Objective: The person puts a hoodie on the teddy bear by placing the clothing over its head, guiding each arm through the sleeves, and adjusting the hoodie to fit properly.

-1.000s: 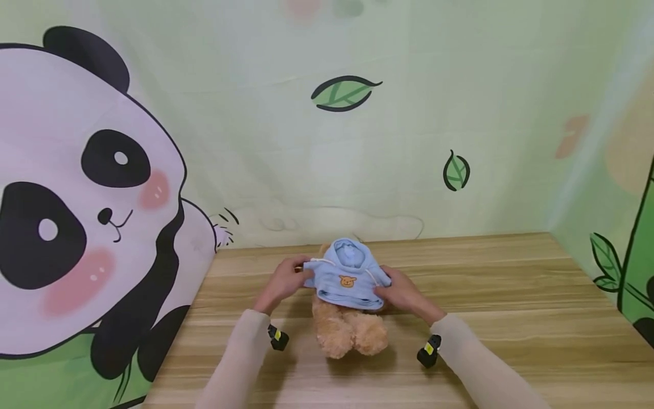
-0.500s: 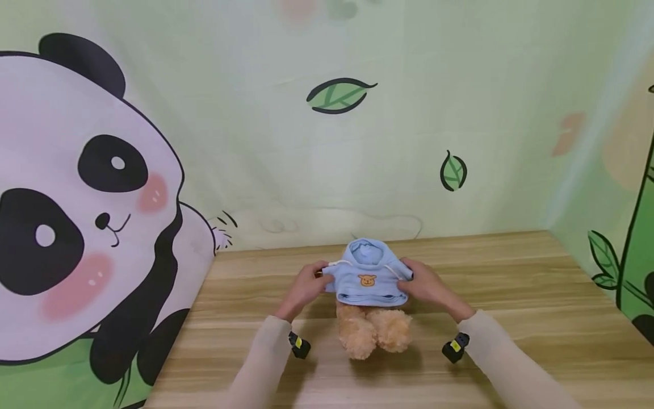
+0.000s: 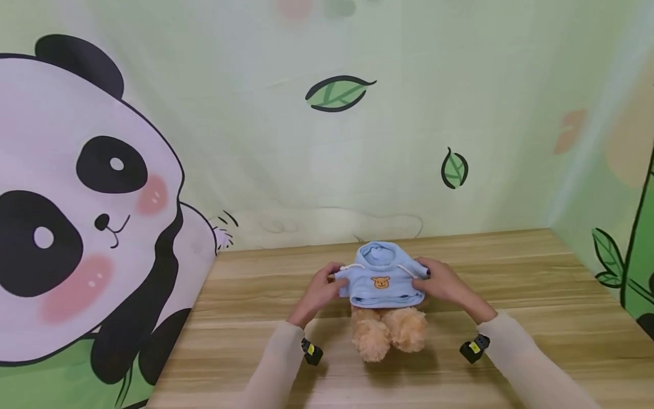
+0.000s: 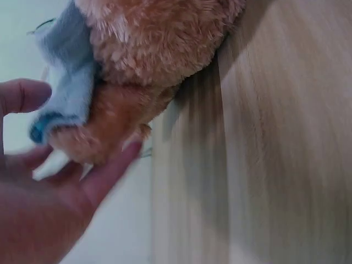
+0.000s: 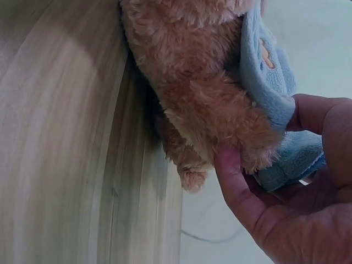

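Observation:
A light-blue toy hoodie with a small bear-face patch lies over the front of a tan teddy bear on the table. The bear's legs show below the hem; its head is hidden behind the hood. My left hand holds the hoodie's left sleeve, thumb in front. In the left wrist view, the fingers of this left hand reach under the bear's furry arm. On the other side my right hand pinches the right sleeve. One finger touches the bear's other arm in the right wrist view.
The wooden table extends around the bear, its back edge meeting a green cloth backdrop. A large printed panda fills the left side. Small black cameras are worn at both wrists.
Both hands, the hoodie and the bear have shifted right in the head view, which has itself moved slightly. The hands keep their hold on the sleeves throughout.

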Motion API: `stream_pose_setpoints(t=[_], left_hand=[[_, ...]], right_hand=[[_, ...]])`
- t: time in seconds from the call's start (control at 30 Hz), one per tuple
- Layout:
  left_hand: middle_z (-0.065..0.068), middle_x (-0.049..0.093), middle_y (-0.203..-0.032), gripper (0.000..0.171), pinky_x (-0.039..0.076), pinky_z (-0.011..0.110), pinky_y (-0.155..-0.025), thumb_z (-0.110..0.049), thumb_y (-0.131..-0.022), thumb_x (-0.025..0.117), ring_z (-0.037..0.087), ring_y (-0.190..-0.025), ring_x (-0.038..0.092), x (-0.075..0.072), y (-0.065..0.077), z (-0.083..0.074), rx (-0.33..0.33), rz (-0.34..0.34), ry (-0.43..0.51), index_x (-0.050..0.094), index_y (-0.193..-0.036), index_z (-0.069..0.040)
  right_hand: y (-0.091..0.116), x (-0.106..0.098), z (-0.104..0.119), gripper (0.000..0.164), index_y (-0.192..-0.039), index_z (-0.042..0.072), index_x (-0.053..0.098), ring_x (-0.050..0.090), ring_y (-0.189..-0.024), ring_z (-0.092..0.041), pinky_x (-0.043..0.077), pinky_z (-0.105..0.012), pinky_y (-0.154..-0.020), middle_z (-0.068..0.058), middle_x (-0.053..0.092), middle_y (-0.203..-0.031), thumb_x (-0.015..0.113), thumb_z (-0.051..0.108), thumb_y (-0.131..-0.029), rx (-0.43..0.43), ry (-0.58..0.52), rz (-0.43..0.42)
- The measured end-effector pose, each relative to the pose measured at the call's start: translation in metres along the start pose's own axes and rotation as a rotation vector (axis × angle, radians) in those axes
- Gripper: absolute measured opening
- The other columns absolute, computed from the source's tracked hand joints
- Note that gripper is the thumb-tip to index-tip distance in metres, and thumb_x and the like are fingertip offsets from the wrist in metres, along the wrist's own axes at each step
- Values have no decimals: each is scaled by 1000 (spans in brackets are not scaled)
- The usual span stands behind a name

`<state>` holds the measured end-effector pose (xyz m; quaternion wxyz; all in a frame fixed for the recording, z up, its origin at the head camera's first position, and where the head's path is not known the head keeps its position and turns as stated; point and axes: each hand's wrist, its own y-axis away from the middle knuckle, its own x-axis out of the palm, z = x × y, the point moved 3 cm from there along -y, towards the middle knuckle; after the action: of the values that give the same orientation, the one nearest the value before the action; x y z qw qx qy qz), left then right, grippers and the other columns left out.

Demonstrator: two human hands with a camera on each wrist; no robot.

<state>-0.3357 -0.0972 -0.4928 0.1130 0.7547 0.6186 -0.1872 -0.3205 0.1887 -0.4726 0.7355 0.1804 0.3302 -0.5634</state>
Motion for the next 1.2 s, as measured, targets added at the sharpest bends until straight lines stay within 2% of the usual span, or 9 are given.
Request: stream_pose_setpoints(t=[0.17, 0.33, 0.43, 0.6, 0.77, 0.87, 0.93, 1.07, 1.2], left_hand=[[13, 59, -127, 38, 53, 41, -85, -11, -89, 65, 29, -112, 59, -2, 12, -28, 260, -122, -254, 60, -126, -7], [4, 66, -118, 26, 52, 37, -88, -15, -89, 68, 22, -107, 62, 11, 28, -53, 542, -3, -648, 67, -115, -11], [1, 68, -116, 23, 50, 36, -94, -19, -89, 69, 20, -108, 62, 21, 31, -55, 639, 54, -845, 69, -112, -15], [-1, 69, -112, 25, 52, 33, -91, -9, -87, 66, 17, -104, 63, 30, 31, -50, 651, 100, -954, 69, -111, -16], [0, 68, -105, 37, 53, 30, -85, 1, -82, 67, 17, -98, 64, 33, 31, -45, 660, 79, -978, 63, -115, -16], [-1, 64, -102, 41, 53, 29, -79, -1, -78, 72, 15, -94, 62, 34, 31, -43, 696, 55, -1006, 58, -114, -17], [-2, 61, -101, 40, 52, 29, -77, -2, -75, 73, 15, -92, 60, 35, 31, -42, 736, 43, -1034, 58, -108, -19], [-2, 58, -104, 30, 51, 29, -80, -6, -72, 74, 15, -94, 58, 38, 31, -40, 779, 29, -1078, 65, -96, -21], [-1, 59, -108, 25, 52, 28, -88, -6, -80, 71, 15, -101, 59, 39, 31, -41, 753, 25, -1073, 70, -100, -21]], right_hand=[[2, 1, 1, 37, -121, 2, 62, 57, -87, -20, 46, -32, -73, -13, 68, -105, 67, 12, -86, -15, -12, -22], [5, 0, 2, 37, -122, 2, 62, 59, -87, -20, 47, -33, -74, -13, 68, -104, 66, 13, -88, -26, -11, -34], [6, 0, 3, 35, -122, 2, 61, 60, -86, -21, 48, -34, -73, -14, 68, -103, 66, 16, -90, -22, -12, -34], [12, 2, 12, 41, -124, 2, 60, 61, -99, -30, 51, -44, -80, -17, 66, -113, 69, 24, -90, -103, 161, -179], [20, 6, 36, 35, -112, 2, 65, 62, -98, -30, 54, -43, -81, -15, 64, -107, 76, 7, -80, -519, 452, -413], [23, 14, 46, 32, -107, 6, 67, 64, -92, -24, 56, -37, -75, -9, 64, -101, 77, 1, -77, -763, 541, -357], [25, 21, 47, 30, -107, 10, 66, 64, -93, -20, 56, -34, -75, -5, 64, -104, 75, 3, -79, -831, 580, -256], [28, 32, 40, 28, -108, 17, 63, 62, -100, -21, 54, -35, -78, -4, 61, -112, 71, 8, -83, -836, 717, -134], [27, 36, 32, 30, -105, 16, 62, 61, -102, -26, 54, -39, -82, -9, 61, -118, 75, 6, -80, -790, 839, -163]])
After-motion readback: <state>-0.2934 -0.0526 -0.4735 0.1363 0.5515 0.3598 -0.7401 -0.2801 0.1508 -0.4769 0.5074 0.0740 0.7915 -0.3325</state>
